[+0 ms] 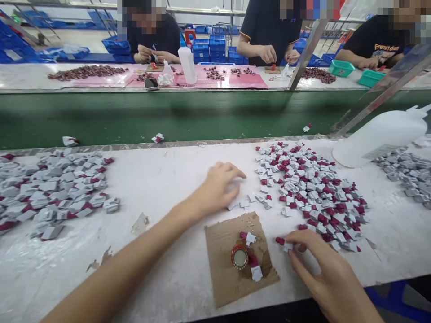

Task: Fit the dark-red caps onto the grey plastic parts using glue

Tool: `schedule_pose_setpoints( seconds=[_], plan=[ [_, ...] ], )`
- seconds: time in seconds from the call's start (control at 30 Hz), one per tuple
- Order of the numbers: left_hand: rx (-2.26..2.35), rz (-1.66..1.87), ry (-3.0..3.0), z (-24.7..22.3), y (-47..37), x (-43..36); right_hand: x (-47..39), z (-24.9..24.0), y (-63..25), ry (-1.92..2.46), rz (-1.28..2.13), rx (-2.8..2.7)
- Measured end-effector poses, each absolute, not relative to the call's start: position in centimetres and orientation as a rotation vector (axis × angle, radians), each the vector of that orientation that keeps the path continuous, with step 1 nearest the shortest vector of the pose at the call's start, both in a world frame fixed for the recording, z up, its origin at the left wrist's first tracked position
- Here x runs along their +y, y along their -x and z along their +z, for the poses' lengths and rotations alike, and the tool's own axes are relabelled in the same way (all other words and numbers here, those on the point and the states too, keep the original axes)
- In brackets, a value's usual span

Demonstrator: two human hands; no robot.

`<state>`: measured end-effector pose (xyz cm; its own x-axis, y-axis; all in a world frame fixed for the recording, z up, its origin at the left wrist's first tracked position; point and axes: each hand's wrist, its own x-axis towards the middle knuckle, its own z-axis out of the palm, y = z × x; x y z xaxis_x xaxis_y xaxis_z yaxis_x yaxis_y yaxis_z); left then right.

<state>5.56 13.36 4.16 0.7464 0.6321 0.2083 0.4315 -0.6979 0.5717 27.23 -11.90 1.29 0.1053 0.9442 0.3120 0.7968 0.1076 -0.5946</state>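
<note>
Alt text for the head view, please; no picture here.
The right hand pinches a small grey-and-maroon part beside a cardboard piece bearing a bottle cap and two similar parts. The left hand, open, is near a large pile of parts; another pile lies at far left. Beyond a green strip, three people work.

Grey and maroon pieces (316, 195), brown cardboard (222, 278)

Matt cardboard (220, 255); pieces (316, 193) seemingly plastic.
</note>
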Motion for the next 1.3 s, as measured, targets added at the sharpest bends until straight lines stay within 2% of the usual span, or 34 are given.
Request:
schedule_pose_setpoints(
  seconds=[0.07,0.33,0.7,1.13,1.3],
  plan=[
    [0.623,0.399,-2.487,4.1,-7.1,11.8,-11.9,0.5,-26.8,1.688,0.272,-1.722],
    [0.575,0.196,-2.552,4.9,-8.6,12.2,-11.7,2.1,-25.1,1.610,0.413,-1.563],
    [0.519,0.270,-2.574,4.6,-9.0,11.3,-10.8,3.9,-20.8,1.333,0.575,-1.625],
    [0.607,0.367,-2.423,4.2,-8.0,11.2,-10.5,4.3,-20.4,1.363,0.653,-1.628],
    [0.666,0.472,-2.313,4.5,-8.1,11.7,-9.7,4.8,-22.2,1.427,0.628,-1.368]
  ],
)
